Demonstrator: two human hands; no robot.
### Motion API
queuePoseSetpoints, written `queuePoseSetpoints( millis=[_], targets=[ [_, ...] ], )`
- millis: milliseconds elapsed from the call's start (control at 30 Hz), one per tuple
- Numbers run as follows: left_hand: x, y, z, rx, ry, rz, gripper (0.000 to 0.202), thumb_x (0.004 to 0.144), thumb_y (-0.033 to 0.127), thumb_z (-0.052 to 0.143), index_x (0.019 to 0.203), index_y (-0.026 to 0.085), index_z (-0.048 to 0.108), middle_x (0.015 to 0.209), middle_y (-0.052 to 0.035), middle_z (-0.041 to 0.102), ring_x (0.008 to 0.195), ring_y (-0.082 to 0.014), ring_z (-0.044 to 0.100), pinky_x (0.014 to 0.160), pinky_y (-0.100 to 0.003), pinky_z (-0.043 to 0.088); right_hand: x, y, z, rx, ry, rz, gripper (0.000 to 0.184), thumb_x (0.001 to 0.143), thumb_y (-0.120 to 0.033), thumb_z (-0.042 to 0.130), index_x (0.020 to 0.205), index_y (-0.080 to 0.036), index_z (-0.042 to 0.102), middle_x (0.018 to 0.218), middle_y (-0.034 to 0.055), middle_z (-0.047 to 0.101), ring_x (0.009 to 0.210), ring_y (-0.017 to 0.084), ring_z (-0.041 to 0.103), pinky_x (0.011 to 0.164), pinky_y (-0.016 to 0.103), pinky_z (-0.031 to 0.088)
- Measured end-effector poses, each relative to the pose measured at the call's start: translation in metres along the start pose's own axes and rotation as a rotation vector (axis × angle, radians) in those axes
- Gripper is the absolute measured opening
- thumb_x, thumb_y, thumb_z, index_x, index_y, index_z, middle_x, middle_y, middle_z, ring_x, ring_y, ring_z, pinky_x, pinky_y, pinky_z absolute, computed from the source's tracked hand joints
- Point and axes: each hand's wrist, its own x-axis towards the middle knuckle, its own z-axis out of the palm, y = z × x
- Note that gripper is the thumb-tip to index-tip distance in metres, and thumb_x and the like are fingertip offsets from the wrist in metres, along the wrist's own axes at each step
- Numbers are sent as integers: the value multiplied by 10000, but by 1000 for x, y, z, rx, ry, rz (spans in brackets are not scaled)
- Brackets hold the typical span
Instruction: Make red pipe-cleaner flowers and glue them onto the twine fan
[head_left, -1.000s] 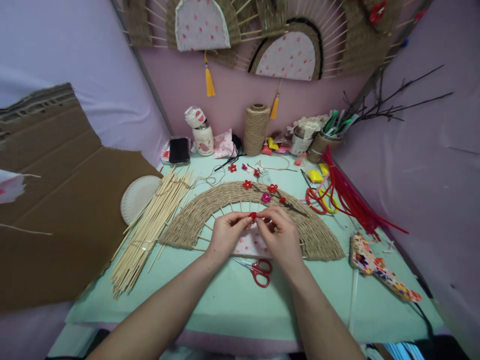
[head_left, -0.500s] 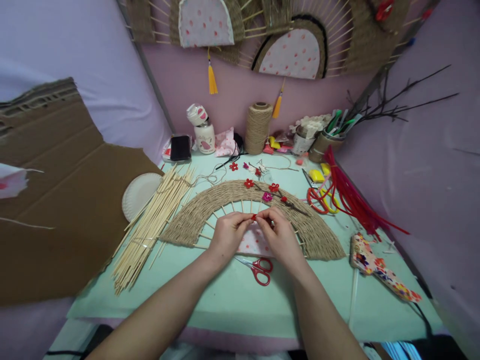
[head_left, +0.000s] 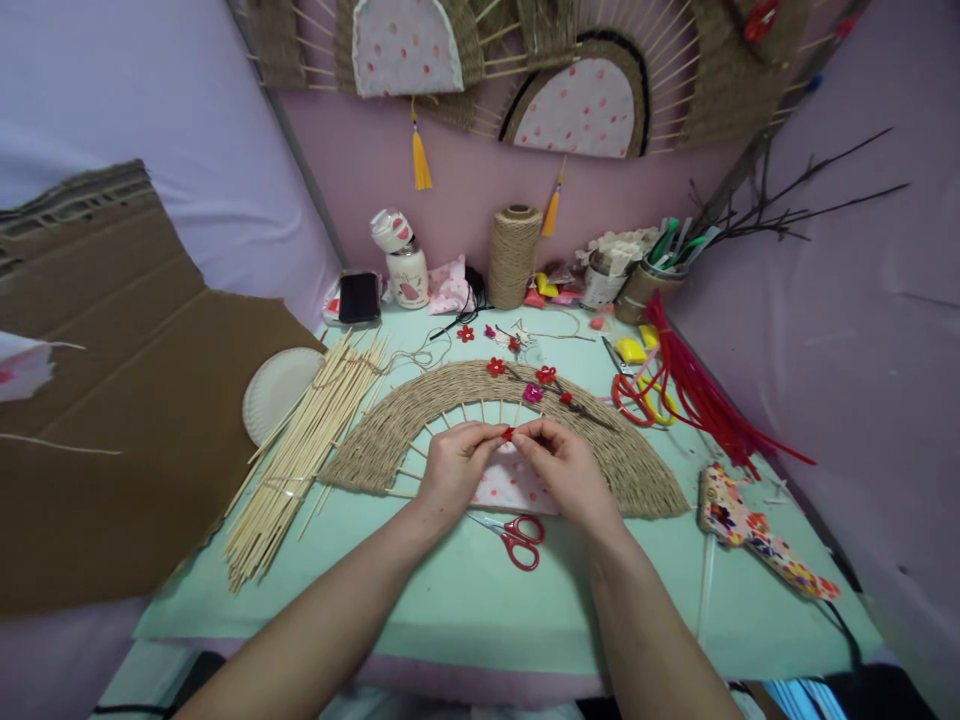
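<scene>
My left hand (head_left: 454,468) and my right hand (head_left: 564,472) meet over the middle of a woven jute fan arch (head_left: 375,440) lying on the pale green table (head_left: 420,600). Both pinch one small red piece (head_left: 508,433) between their fingertips. Under the hands lies the fan's white dotted fabric centre (head_left: 504,488). Small red and pink flowers (head_left: 534,384) on a dark twig sit on the arch just beyond the hands. Red-handled scissors (head_left: 517,538) lie on the table just below my wrists.
A bundle of bamboo sticks (head_left: 304,450) and a paper plate (head_left: 277,392) lie left. Cardboard (head_left: 112,420) leans at far left. A twine spool (head_left: 514,256), jars and red pipe cleaners (head_left: 701,395) stand at the back right. A patterned glue gun (head_left: 757,535) lies right.
Both hands stay pinched on the small red piece with only tiny finger shifts. The view has moved slightly.
</scene>
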Motion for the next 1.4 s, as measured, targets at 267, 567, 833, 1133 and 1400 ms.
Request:
queuePoseSetpoints(
  millis=[267, 567, 833, 1133, 1400],
  targets=[
    [9, 4, 1, -745, -89, -518, 252, 578, 261, 811, 781, 133, 734, 667, -36, 687, 603, -94, 585, 628, -222, 471, -1, -2, -4, 62, 168, -145, 187, 820, -349, 587, 891, -211, 692, 787, 37, 673, 762, 191, 614, 639, 303, 488],
    [7, 5, 1, -816, -162, -531, 240, 602, 242, 807, 780, 106, 720, 656, -24, 650, 599, -72, 548, 624, -207, 444, -6, -12, 2, -56, 120, -280, 113, 807, -201, 615, 874, -227, 703, 891, 37, 629, 850, 171, 598, 713, 292, 482],
    [8, 2, 1, -755, -152, -496, 226, 609, 260, 793, 776, 121, 729, 670, -25, 650, 599, -78, 538, 633, -223, 445, -5, -11, 0, -114, 150, -326, 132, 833, -212, 595, 881, -231, 717, 864, 40, 638, 822, 171, 602, 731, 314, 481],
    [13, 3, -4, -393, -127, -335, 155, 662, 278, 724, 759, 158, 742, 707, -38, 701, 660, -137, 592, 686, -268, 478, -5, -12, -5, -290, 110, -412, 121, 860, -233, 565, 847, -225, 685, 829, 38, 637, 791, 179, 594, 688, 316, 468],
    [10, -3, 1, -448, -148, -343, 173, 692, 304, 696, 747, 140, 697, 665, -11, 636, 629, -112, 543, 642, -239, 438, -5, -12, -3, -353, 95, -421, 140, 879, -217, 513, 787, -218, 619, 797, 37, 615, 800, 188, 568, 706, 328, 443]
  ],
)
